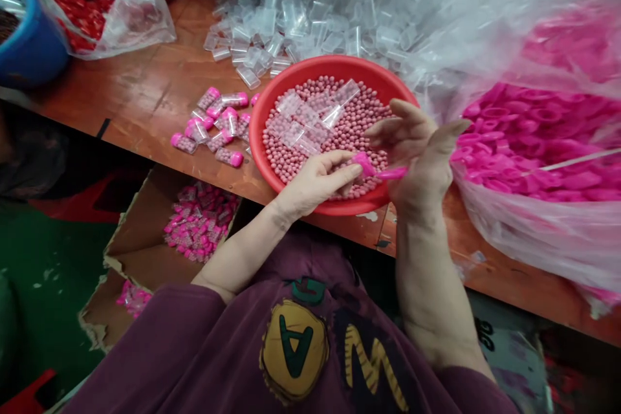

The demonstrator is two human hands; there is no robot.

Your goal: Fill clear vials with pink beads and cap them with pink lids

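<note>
My left hand [320,182] pinches a bright pink plastic cap [365,163] over the near right part of a red basin [259,136]. A narrow pink tail sticks out from the cap towards my right palm. Whether a clear tube sits below the cap is hidden by my fingers. My right hand [420,149] is held upright beside it, fingers spread and thumb out; I cannot tell if the tail touches the palm. Small pink beads [286,158] fill the basin, and several clear tubes [310,119] lie on them.
Filled, pink-capped tubes [218,123] lie left of the basin. Behind it is a heap of clear tubes [291,19]. A bag of pink caps [538,142] stands right. Below the table edge, a cardboard box [140,233] holds more filled tubes. A blue bucket [33,45] stands far left.
</note>
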